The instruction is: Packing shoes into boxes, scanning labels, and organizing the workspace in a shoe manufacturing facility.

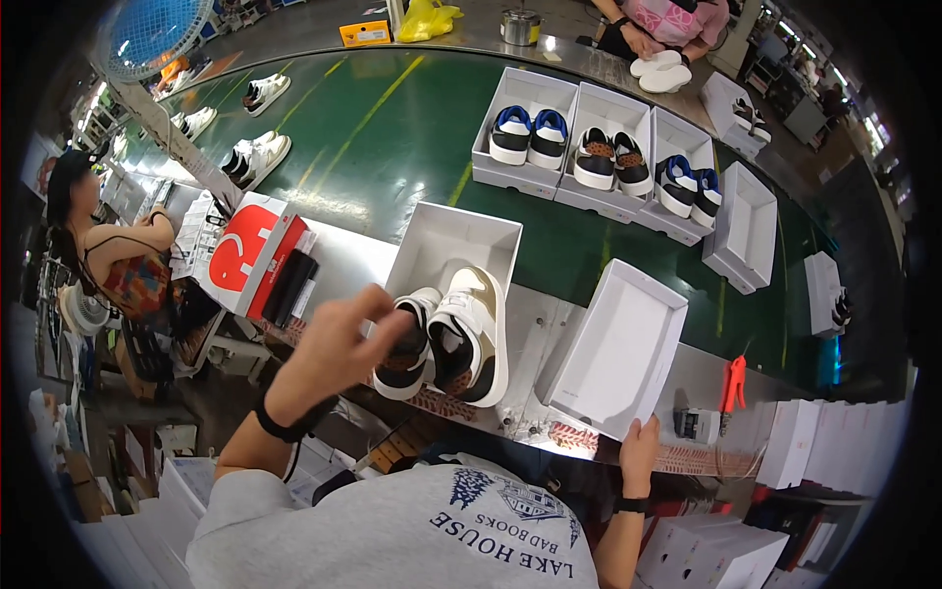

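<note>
White-and-black shoes, paired at near end of open box, left hand with fingers half-curled at left shoe, grip not discernible, right hand gripping near edge of second box

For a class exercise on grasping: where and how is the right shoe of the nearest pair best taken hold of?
Probably at the heel collar of the right shoe, coming from above on the near side: its heel faces the person, its opening shows from above, and its toe points away toward the box's far end.
</note>
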A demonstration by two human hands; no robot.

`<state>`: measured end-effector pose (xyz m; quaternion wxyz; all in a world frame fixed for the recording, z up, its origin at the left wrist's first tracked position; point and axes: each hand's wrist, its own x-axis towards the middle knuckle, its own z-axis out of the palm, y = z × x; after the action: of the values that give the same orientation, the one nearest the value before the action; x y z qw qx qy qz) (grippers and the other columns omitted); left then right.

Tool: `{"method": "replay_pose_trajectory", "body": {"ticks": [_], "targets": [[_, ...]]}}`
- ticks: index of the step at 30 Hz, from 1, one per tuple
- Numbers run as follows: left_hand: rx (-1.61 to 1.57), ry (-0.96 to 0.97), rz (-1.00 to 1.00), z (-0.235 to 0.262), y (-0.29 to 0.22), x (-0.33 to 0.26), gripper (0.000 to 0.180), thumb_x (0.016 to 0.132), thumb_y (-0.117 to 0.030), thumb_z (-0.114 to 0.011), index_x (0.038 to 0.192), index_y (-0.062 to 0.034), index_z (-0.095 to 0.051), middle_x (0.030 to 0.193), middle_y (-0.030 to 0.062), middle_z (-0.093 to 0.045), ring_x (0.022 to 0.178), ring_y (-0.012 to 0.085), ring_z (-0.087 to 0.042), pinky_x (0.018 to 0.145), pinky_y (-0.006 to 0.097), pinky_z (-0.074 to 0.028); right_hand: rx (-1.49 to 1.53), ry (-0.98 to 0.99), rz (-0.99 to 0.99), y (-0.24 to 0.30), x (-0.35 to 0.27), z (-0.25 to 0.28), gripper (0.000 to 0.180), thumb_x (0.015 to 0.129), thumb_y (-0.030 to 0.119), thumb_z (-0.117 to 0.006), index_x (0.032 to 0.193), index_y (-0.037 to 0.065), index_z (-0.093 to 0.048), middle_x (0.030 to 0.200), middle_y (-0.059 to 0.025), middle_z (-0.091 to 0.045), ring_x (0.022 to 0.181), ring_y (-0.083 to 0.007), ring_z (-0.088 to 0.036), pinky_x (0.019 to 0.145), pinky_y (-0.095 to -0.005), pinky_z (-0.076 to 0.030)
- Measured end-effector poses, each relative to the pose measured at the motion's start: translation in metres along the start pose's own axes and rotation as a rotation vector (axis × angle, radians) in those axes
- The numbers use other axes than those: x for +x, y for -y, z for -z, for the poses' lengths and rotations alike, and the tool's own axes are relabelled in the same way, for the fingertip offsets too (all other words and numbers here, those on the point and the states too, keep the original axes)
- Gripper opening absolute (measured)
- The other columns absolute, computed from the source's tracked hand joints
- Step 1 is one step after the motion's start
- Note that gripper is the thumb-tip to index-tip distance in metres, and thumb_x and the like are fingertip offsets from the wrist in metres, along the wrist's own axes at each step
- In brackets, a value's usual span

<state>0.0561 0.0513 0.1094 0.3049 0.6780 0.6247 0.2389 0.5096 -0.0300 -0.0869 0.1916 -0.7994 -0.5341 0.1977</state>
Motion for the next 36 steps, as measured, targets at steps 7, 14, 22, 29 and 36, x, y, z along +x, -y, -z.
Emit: {"method": "replay_pose_trajectory", "body": {"ticks": [7, 14, 22, 29, 36], "targets": [[0.037, 0.277, 0.021, -0.005, 0.108, -0.043, 0.036, 0.078, -0.014, -0.072, 0.111, -0.0097, -0.060, 0.109, 0.0192, -0.056, 0.103, 0.0401, -0.057, 0.089, 0.042, -0.048, 0.043, 0.094, 0.103, 0.017, -0.008, 0.005, 0.035, 0.095, 0.012, -0.047, 0.125, -0.006, -0.050, 0.116, -0.0286, -0.058, 0.107, -0.0461, -0.054, 0.091, -0.0456, -0.043], [0.133, 0.099, -0.148, -0.049, 0.131, -0.047, 0.029, 0.077, -0.007, -0.068, 0.105, -0.0107, -0.064, 0.126, 0.0155, -0.057, 0.096, 0.0371, -0.063, 0.079, 0.041, -0.056, -0.078, 0.188, 0.089, 0.069, -0.015, 0.048, 0.039, 0.096, 0.016, -0.045, 0.134, 0.006, -0.048, 0.102, -0.0280, -0.064, 0.095, -0.0452, -0.062, 0.079, -0.0475, -0.048], [0.028, -0.128, -0.226, -0.005, 0.140, -0.015, 0.030, 0.076, 0.004, -0.065, 0.105, -0.0066, -0.065, 0.117, 0.0163, -0.062, 0.097, 0.0385, -0.063, 0.078, 0.040, -0.055, -0.077, 0.345, 0.240, 0.137, 0.009, 0.016, 0.040, 0.096, 0.016, -0.043, 0.135, 0.006, -0.044, 0.096, -0.0293, -0.064, 0.092, -0.0471, -0.061, 0.078, -0.0501, -0.047], [0.083, -0.350, -0.248, 0.045, 0.156, 0.022, 0.029, 0.074, 0.002, -0.069, 0.101, -0.0086, -0.067, 0.101, 0.0157, -0.065, 0.089, 0.0369, -0.064, 0.072, 0.039, -0.053, 0.277, 0.596, 0.270, 0.231, 0.056, -0.103, 0.045, 0.095, 0.019, -0.040, 0.139, 0.009, -0.041, 0.100, -0.0284, -0.065, 0.092, -0.0451, -0.064, 0.080, -0.0483, -0.050], [0.075, -0.338, -0.329, 0.046, 0.191, 0.102, 0.022, 0.079, -0.004, -0.069, 0.100, -0.0069, -0.067, 0.102, 0.0158, -0.065, 0.091, 0.0372, -0.063, 0.076, 0.040, -0.053, 0.423, 0.495, 0.344, 0.327, 0.129, -0.215, 0.045, 0.093, 0.016, -0.041, 0.136, 0.003, -0.039, 0.102, -0.0311, -0.063, 0.082, -0.0414, -0.066, 0.079, -0.0469, -0.051]]}}
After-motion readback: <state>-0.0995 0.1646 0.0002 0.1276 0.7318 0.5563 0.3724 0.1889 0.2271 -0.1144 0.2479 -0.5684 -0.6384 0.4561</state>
